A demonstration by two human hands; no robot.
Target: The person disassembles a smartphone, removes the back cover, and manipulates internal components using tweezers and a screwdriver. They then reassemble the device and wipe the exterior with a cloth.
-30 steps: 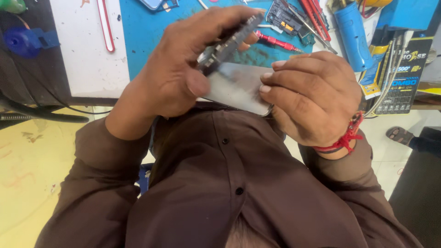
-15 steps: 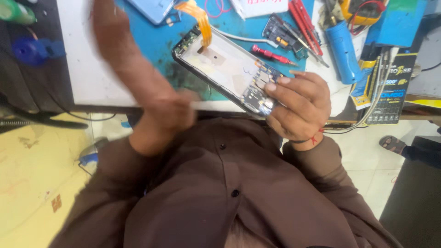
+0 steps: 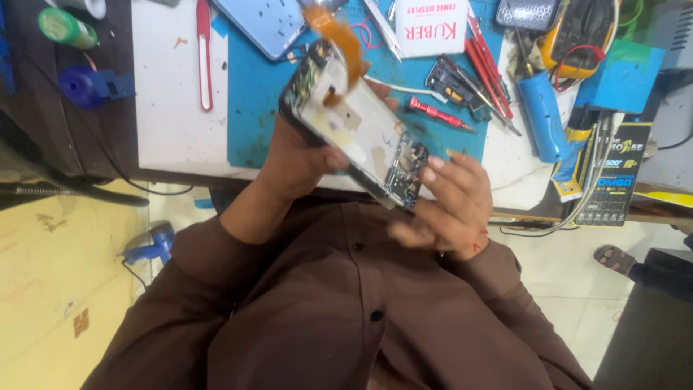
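Holding an opened phone above the bench edge, tilted, its bare inner frame and circuit boards facing up; an orange flex ribbon curls off its upper end. Left hand is wrapped around the phone's upper-left edge from beneath, thumb laid on the pale frame. Right hand sits at the lower end, fingers loosely spread, fingertips touching the dark board there; not clamped. Below the phone lies a blue work mat on a white bench top. White rectangular box with red lettering sits at the mat's top edge. Red screwdriver lies on the mat just right of the phone. Blue cylindrical tool lies further right, with a black-and-yellow printed carton at the bench's right edge and a blue rectangular box above it. Green-capped bottle and blue spool at far left. Red tweezers lie on the white surface.
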